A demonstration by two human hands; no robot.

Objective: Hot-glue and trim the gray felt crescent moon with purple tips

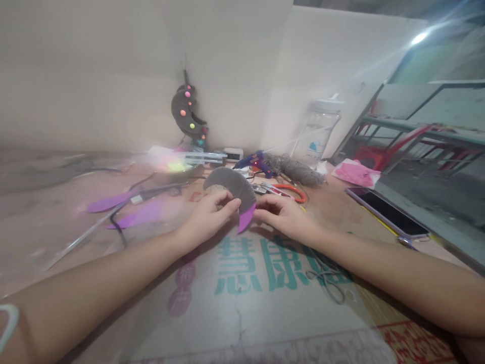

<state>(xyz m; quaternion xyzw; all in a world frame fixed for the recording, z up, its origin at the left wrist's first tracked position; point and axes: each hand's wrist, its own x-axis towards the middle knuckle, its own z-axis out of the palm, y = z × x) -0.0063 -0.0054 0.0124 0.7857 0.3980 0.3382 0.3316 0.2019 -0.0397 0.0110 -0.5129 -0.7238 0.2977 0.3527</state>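
My left hand pinches the lower edge of a grey crescent-shaped piece wrapped in fuzzy grey wire. A purple foam tip sticks out below it. My right hand has its fingertips closed on the right side of that same piece, next to the purple tip. Both hands hold it just above the cardboard sheet with green printed characters.
Purple foam shapes and cables lie at the left. Behind the hands are a blue glue gun, grey fuzzy wire, orange-handled cutters, a finished dark crescent against the wall, a clear bottle, a pink bag and a phone.
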